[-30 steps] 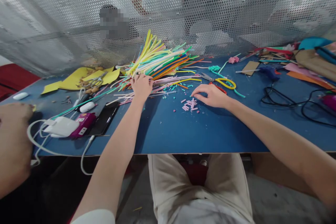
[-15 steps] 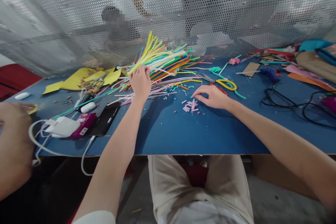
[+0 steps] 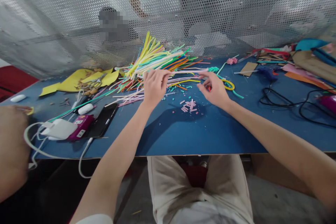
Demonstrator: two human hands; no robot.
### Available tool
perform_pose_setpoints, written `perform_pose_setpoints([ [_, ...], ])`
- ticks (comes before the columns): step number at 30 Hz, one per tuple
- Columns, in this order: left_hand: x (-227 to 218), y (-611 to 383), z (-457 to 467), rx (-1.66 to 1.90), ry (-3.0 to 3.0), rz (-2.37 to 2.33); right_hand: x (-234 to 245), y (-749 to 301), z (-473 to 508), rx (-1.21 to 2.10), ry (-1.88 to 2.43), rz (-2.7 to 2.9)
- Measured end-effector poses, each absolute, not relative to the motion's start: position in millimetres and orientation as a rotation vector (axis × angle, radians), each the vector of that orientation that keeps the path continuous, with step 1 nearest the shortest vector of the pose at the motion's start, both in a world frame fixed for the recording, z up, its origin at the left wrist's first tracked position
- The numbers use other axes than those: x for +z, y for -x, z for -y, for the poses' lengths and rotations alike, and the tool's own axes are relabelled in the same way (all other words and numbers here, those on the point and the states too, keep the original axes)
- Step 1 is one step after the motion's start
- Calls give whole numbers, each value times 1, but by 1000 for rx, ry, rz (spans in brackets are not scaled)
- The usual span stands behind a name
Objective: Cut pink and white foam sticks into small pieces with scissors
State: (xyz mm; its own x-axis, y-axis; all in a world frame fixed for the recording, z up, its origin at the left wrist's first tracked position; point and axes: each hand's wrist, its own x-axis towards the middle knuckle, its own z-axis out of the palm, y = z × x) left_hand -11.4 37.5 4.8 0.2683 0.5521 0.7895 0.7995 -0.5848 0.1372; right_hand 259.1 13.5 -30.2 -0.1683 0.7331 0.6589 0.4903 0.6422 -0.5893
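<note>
My left hand [image 3: 155, 85] is closed, its fingers pinching pale lilac pipe cleaner [image 3: 185, 71] that stretches right above the table. Close to the far end of that stem is my right hand [image 3: 214, 89], with thumb and fingers apart; whether a fingertip touches the stem I cannot tell. Short lilac cut pieces [image 3: 189, 105] lie in a small heap below, between the hands. Tiny teal snippets [image 3: 181, 90] are scattered behind them. Yellow-handled scissors [image 3: 229, 84] lie mostly hidden behind my right hand. A big bundle of coloured pipe cleaners [image 3: 160, 57] spreads out behind my left hand.
At left are a black phone [image 3: 103, 120], a white charger [image 3: 59, 129] with cables and yellow sheets [image 3: 69, 81]. Another person's arm [image 3: 13, 147] rests at the left edge. A black cable [image 3: 280, 106] and coloured paper [image 3: 307, 78] lie right. A perforated metal screen [image 3: 168, 14] stands behind.
My left hand has come away from the bundle, moving right and nearer with a lilac pipe cleaner. My right hand has lifted from beside the cut pieces, and its fingers have spread.
</note>
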Motion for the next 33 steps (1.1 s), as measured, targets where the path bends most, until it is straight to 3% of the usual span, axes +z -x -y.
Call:
perform_pose_setpoints([
  [8, -12, -7, -33, -1012, 2459, 1149, -35, -268, -27, 577, 1016, 1503],
  [14, -15, 12, -49, -954, 2446, 1228, -35, -269, -31, 1038, 851, 1367],
  [22, -17, 23, -58, -934, 2382, 1264, -39, -271, -37, 1161, 811, 1223],
  [27, -15, 22, -57, -966, 2329, 1318, -46, -271, -40, 1027, 944, 1328],
  [33, -9, 24, -57, -1036, 2253, 1326, -44, -274, -36, 482, 1135, 1892],
])
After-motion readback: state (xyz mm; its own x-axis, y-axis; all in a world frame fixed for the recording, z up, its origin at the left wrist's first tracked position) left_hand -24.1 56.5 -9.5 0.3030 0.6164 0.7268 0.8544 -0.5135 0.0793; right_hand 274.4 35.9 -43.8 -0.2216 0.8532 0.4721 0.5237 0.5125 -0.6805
